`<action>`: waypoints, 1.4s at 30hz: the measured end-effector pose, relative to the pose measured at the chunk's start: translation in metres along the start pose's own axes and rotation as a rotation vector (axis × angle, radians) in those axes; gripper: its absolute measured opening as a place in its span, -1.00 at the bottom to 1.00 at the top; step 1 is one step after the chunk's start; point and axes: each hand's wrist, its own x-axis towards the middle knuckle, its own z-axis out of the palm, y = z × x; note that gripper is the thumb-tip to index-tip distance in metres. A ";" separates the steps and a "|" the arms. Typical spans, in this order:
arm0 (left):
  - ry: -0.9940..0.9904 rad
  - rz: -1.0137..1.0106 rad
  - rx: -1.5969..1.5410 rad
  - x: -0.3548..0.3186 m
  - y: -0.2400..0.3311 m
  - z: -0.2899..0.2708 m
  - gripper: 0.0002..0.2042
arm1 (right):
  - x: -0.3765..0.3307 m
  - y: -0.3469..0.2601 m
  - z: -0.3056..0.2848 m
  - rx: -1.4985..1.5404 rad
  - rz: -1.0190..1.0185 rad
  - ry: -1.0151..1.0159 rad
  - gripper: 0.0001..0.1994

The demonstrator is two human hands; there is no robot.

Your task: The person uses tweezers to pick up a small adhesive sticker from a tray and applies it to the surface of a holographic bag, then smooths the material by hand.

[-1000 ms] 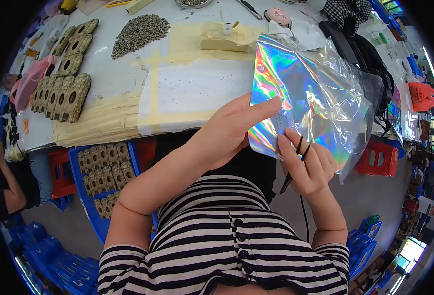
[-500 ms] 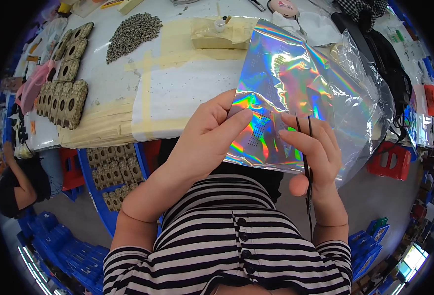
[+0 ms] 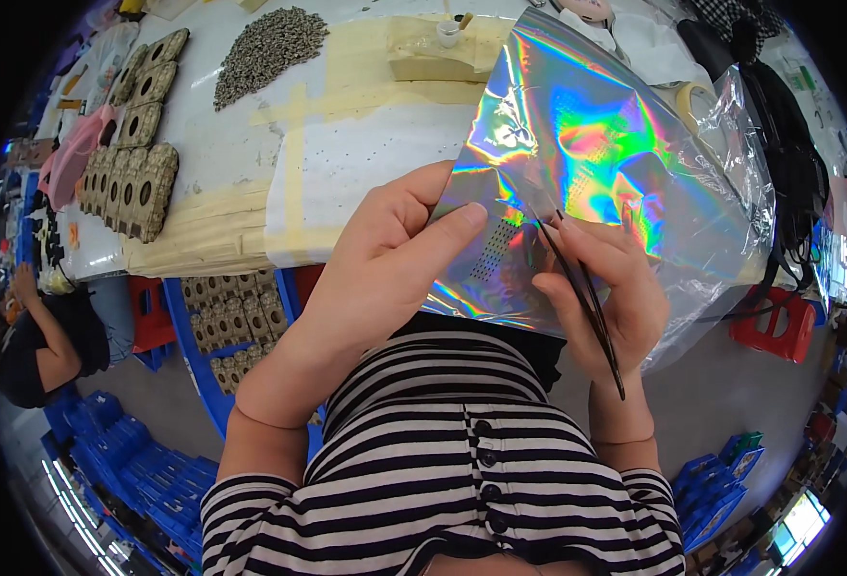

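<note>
A shiny rainbow-coloured holographic sheet is held up in front of me, tilted over the table's front edge. My left hand pinches its left edge, thumb on top and fingers behind. Rows of tiny dark pieces sit on the sheet beside the left thumb. Black tweezers are in my right hand, between thumb and fingers. Their tips point up and left, close to the sheet's surface; whether they touch it I cannot tell. Clear plastic film spreads out to the right of the sheet.
Small metal parts lie in a pile on the table. Camouflage-patterned housings stand at the left, and more fill a blue crate below. A small white cup sits on a taped block. A red stool is at right; another person at left.
My right hand has turned the tweezers from upright to a slant, tips now up and left near the dark pieces. The sheet has tilted a little; my left hand keeps its hold.
</note>
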 end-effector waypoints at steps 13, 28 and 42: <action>0.029 -0.025 0.077 0.002 0.001 0.002 -0.77 | 0.000 -0.008 0.000 -0.107 -0.093 0.000 -0.66; 0.048 -0.009 0.104 0.002 -0.004 -0.002 -0.79 | 0.001 -0.006 0.001 -0.118 -0.146 0.008 -0.68; -0.050 -0.057 0.126 0.000 -0.009 0.010 -0.72 | 0.028 -0.030 -0.008 0.192 0.242 -0.022 -0.80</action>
